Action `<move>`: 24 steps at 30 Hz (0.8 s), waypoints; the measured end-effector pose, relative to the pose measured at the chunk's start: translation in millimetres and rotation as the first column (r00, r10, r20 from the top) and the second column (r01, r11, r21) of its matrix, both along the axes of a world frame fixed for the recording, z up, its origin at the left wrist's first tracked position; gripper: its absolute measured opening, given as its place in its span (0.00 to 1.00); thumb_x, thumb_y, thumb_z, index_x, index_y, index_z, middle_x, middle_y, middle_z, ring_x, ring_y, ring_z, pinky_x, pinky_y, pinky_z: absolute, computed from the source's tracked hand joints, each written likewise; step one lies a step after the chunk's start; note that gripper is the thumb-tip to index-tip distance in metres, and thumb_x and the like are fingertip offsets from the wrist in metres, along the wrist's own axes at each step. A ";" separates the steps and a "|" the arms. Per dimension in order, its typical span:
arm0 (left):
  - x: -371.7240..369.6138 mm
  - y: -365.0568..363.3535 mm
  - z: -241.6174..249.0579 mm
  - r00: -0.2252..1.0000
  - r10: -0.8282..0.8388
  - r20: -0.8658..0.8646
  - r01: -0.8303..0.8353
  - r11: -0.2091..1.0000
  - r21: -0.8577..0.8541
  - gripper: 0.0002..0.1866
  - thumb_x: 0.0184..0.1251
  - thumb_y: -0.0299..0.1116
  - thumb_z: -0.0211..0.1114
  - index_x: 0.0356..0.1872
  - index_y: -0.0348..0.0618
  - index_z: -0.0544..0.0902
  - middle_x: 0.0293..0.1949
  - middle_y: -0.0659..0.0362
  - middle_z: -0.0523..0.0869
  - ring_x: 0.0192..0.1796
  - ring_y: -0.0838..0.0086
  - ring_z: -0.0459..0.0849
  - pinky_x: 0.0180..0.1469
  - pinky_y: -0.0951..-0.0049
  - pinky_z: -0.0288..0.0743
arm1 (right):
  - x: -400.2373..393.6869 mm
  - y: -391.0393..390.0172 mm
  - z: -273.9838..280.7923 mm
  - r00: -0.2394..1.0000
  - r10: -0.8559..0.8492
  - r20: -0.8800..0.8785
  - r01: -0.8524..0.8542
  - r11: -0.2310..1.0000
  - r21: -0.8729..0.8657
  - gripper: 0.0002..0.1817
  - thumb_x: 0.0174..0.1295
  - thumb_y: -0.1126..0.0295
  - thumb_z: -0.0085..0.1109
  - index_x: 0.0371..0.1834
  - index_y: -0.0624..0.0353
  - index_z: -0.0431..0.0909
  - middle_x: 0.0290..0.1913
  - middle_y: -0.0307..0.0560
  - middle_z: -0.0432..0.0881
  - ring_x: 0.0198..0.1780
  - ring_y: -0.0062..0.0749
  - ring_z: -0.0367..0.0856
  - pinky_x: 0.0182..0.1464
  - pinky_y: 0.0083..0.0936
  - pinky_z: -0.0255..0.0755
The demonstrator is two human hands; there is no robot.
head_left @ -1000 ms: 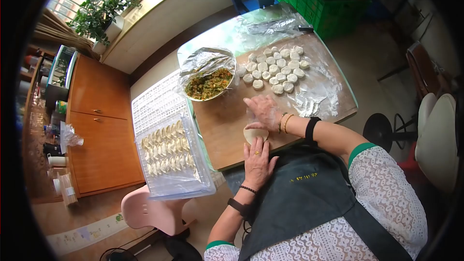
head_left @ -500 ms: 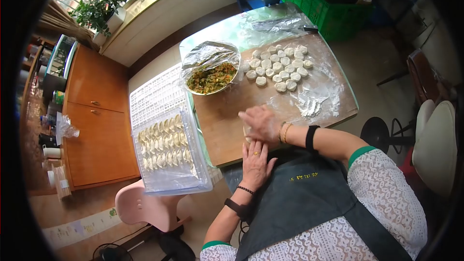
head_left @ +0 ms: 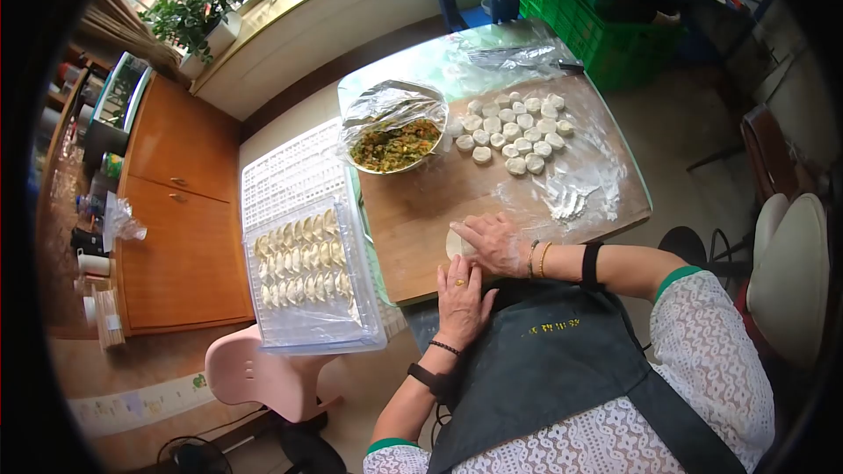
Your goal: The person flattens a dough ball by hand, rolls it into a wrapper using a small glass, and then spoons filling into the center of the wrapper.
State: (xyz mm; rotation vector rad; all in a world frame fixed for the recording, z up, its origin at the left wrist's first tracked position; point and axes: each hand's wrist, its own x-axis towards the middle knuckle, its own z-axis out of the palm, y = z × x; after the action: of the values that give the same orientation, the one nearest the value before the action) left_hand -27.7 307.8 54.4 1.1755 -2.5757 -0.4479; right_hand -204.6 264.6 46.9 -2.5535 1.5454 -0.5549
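A flat round dough wrapper (head_left: 456, 244) lies on the wooden board (head_left: 399, 250) near its front edge. My right hand (head_left: 496, 244) rests over the wrapper's right side, fingers stretched toward the left. Just below, my left hand (head_left: 462, 297) touches the wrapper's lower edge with its fingertips, thumb apart. Several small dough pieces (head_left: 514, 129) sit at the back of the board beside scattered flour (head_left: 571, 197). Left of them is a bowl of chopped filling (head_left: 395, 145), partly covered by plastic film (head_left: 391, 101).
Left of the board, a clear tray (head_left: 373, 329) holds rows of folded dumplings (head_left: 303, 259). A knife (head_left: 569, 66) lies on the far side. A pink stool (head_left: 255, 373), an orange cabinet (head_left: 184, 246), a green crate (head_left: 615, 39) and a pale chair (head_left: 788, 276) stand around.
My right hand has moved slightly right and down, and its fingers now lie flatter. More of the round wrapper shows. The whole view has shifted a little.
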 end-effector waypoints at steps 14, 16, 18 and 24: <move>-3.5 -20.4 -0.4 0.996 0.090 0.029 -0.088 0.995 -0.042 0.33 0.58 0.43 0.67 0.61 0.34 0.69 0.60 0.43 0.69 0.69 0.49 0.61 0.71 0.43 0.50 | -51.3 -34.1 0.4 0.909 -0.359 0.210 0.337 0.932 0.134 0.40 0.56 0.53 0.64 0.70 0.56 0.59 0.56 0.51 0.73 0.59 0.43 0.70 0.57 0.38 0.61; -15.1 -23.6 -3.4 0.999 0.034 0.016 -0.033 0.997 -0.066 0.34 0.58 0.43 0.67 0.62 0.35 0.68 0.61 0.42 0.68 0.69 0.48 0.60 0.71 0.43 0.50 | -53.1 -27.1 12.7 0.926 -0.281 0.253 0.261 0.959 0.109 0.40 0.57 0.54 0.64 0.71 0.53 0.58 0.55 0.50 0.73 0.58 0.43 0.71 0.56 0.40 0.62; -27.5 -25.6 -0.9 1.000 -0.012 0.010 0.013 0.998 -0.061 0.34 0.58 0.42 0.68 0.62 0.33 0.68 0.64 0.42 0.67 0.70 0.48 0.60 0.71 0.44 0.50 | -51.3 -20.0 24.2 0.936 -0.183 0.301 0.164 0.983 0.087 0.39 0.58 0.55 0.62 0.71 0.49 0.58 0.53 0.49 0.73 0.56 0.43 0.72 0.54 0.42 0.64; -33.0 -8.7 3.0 0.993 -0.100 0.071 0.097 0.994 0.046 0.35 0.57 0.44 0.67 0.62 0.33 0.69 0.66 0.43 0.66 0.72 0.49 0.59 0.71 0.45 0.51 | -19.8 -7.2 9.8 0.995 -0.084 0.055 0.085 0.996 -0.006 0.37 0.56 0.54 0.62 0.68 0.54 0.63 0.53 0.48 0.74 0.55 0.41 0.74 0.53 0.40 0.64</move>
State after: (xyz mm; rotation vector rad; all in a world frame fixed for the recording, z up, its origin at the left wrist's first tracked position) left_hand -60.7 299.1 57.4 1.1016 -2.7084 -0.4921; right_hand -224.3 257.4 56.8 -2.4664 1.6419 -0.6363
